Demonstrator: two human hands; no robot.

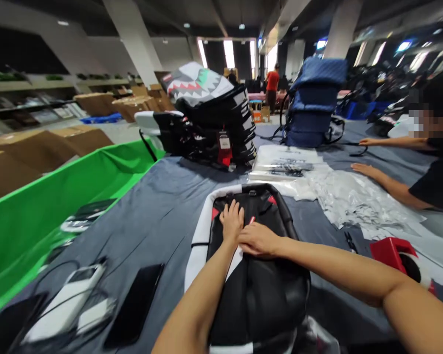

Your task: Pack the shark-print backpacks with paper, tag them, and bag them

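Bag (268,295), black with white edging and red corner patches, was laid flat on the gray-covered table (147,211), front and center. Table was bordered on its left by green sheeting (66,201); brown cartons (40,147) were seen beyond. Black-and-white bags (214,118) were stacked behind, topped by a gray piece printed with a red-and-green toothed pattern. Blue bags (312,113) were piled to the right of that stack. Loose clear plastic (358,196) was heaped right of center, next to flat plastic packets (280,160) marked with dark print, not legible. The plastic was touched by a co-worker's hand (367,171).

Left hand (232,225) was placed on the bag's black panel, fingers spread. Right hand (259,240) was set right up against it, fingers bent by a small red-and-white strip (251,221); whether the strip was pinched cannot be told. Hands were kept close together.

Red tape dispenser (389,251) was left at the right. Black phone (136,305) was laid at lower left, beside a long white device (66,305) and a white block (96,314) with cables. Hang tag (224,141) with white label was seen on the black-and-white stack; text too small, no brand readable.
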